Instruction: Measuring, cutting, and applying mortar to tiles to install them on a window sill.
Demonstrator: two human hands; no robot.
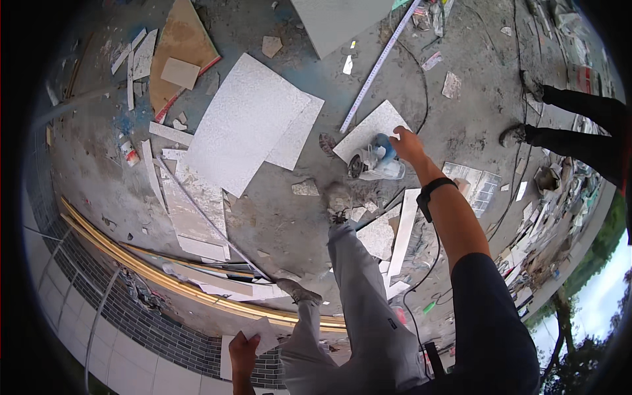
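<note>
My right hand [407, 143] is closed at the blue part of a pale, partly see-through object with a dark round part [375, 164], perhaps a tool, on a speckled white board piece [362, 125]. Whether it grips that part is hard to tell. My left hand [245, 349], low in the view, is closed on a small white piece of board [263, 329]. Larger speckled white sheets [230, 122] lie left of my right hand, and a long pale measuring strip [380, 66] runs up from the board piece.
Another person's legs [566, 125] stand at the right, near a black cable [517, 66]. Yellow strips [164, 276] lie along a tiled edge [118, 316] at lower left. Board scraps [178, 72] and debris cover much of the concrete floor [461, 112].
</note>
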